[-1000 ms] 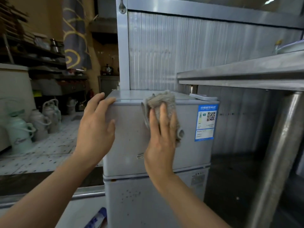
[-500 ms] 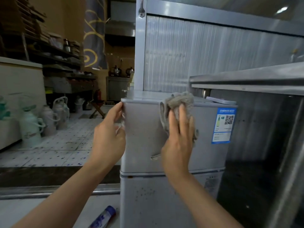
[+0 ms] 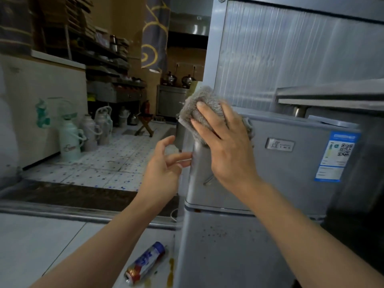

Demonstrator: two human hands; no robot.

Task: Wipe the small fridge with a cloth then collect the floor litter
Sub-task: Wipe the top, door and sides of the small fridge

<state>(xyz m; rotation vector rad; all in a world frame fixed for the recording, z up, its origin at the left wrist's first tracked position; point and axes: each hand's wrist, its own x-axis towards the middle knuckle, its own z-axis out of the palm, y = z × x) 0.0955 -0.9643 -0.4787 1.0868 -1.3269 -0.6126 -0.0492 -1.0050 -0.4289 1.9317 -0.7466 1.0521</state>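
A small grey fridge (image 3: pixel 291 173) stands in front of me, with a blue label on its upper door. My right hand (image 3: pixel 224 142) presses a grey fluffy cloth (image 3: pixel 199 104) against the fridge's top left front corner. My left hand (image 3: pixel 164 167) hovers just left of the fridge's left edge, fingers apart, fingertips at the edge. Something small and pale shows behind its fingers; I cannot tell what it is. A crushed blue, white and red bottle (image 3: pixel 145 265) lies on the floor at the fridge's lower left, beside yellowish stains.
A steel table (image 3: pixel 332 96) juts out above the fridge on the right. A ribbed metal wall (image 3: pixel 291 48) rises behind. To the left, thermos flasks (image 3: pixel 70 138) stand on a tiled floor by a white cabinet. A metal floor rail (image 3: pixel 62 210) crosses in front.
My right hand slid the cloth left across the fridge's front to its top left corner. My left hand let go of the fridge's edge and dropped lower, fingers spread. My view turned left.
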